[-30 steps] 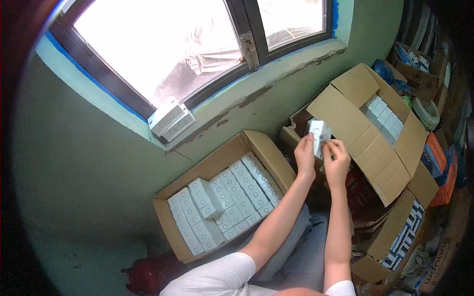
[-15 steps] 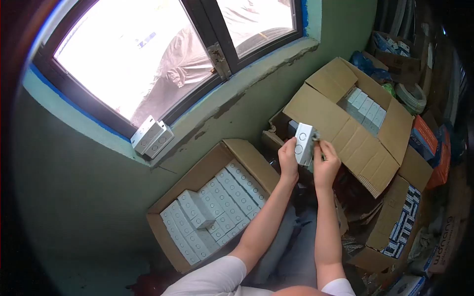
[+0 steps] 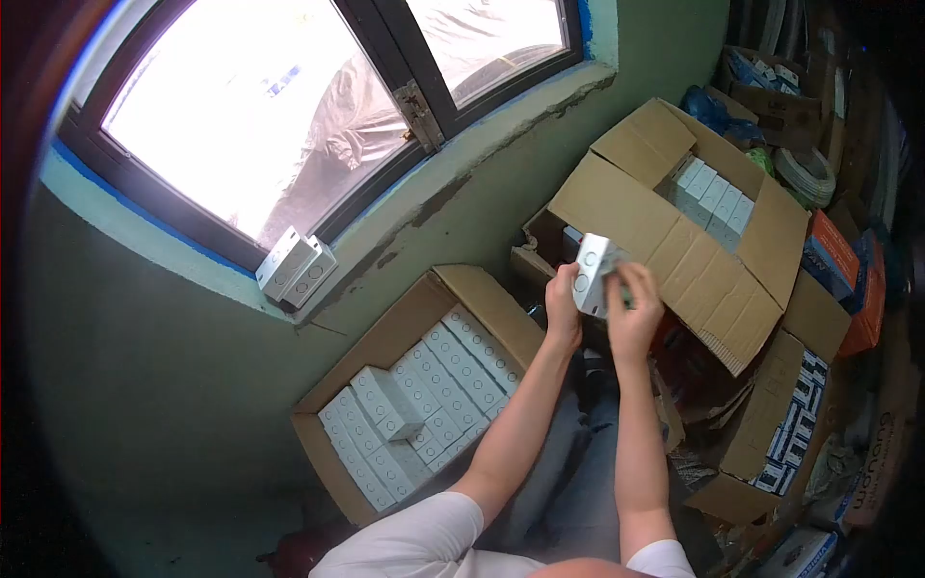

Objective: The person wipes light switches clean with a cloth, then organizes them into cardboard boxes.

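Note:
My left hand (image 3: 563, 306) grips a white electrical junction box (image 3: 591, 273) with round knockouts on its side, held tilted in front of me. At the right side of that box is my right hand (image 3: 634, 313), its fingers bent in towards the box. They are slightly blurred, and whatever they pinch is too small or hidden to name. Below and left, a cardboard carton (image 3: 309, 435) holds rows of similar white boxes (image 3: 446, 387), with one box (image 3: 386, 400) lying raised on top of the others.
Two more white boxes (image 3: 295, 267) stand on the windowsill. To the right, an open carton (image 3: 617, 204) contains further white boxes (image 3: 716, 200). Beside it are orange-and-blue packages (image 3: 836, 260), a coil of pale tubing (image 3: 805, 178) and another carton (image 3: 754, 409) with black-and-white items.
My right hand's fingers have shifted across the open side of the junction box. The box has turned slightly in my left hand. The camera view has moved a little.

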`<state>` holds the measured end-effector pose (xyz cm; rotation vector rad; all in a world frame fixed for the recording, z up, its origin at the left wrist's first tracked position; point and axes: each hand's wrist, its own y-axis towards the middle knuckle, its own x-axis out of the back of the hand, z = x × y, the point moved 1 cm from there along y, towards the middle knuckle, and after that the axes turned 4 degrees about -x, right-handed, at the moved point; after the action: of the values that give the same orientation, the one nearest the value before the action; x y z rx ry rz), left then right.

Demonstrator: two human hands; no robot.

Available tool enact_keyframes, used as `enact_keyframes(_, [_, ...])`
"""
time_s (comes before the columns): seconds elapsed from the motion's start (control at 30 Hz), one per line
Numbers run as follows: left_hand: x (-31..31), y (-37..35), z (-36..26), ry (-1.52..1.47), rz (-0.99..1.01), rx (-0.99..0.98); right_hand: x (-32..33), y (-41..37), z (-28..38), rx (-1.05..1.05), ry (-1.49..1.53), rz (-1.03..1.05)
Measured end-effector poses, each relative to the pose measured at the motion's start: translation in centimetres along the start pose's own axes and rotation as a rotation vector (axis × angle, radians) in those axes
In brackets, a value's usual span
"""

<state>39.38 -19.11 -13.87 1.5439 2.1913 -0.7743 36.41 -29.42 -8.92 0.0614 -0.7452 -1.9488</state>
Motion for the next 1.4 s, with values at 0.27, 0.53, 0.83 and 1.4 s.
enact_keyframes(0.27, [0.7, 0.6, -0.5, -0.024, 0.038, 0.078, -0.3, 0.9, -1.0, -0.044, -0.028, 0.035])
enact_keyframes(0.53, [1.5, 1.4, -0.6, 0.007, -0.049, -0.158, -1.4, -0.9, 1.3, 0.066, 0.003, 0.377])
enact_keyframes(0.83, [1.5, 1.3, -0.6, 0.268, -0.025, -0.228, -1.0, -0.3, 0.9, 0.043, -0.081, 0.373])
enact_keyframes(1.4, [0.5, 0.7, -1.6, 0.309, -0.029, -0.384, -0.5, 0.0, 0.2, -0.054, 0.11, 0.486])
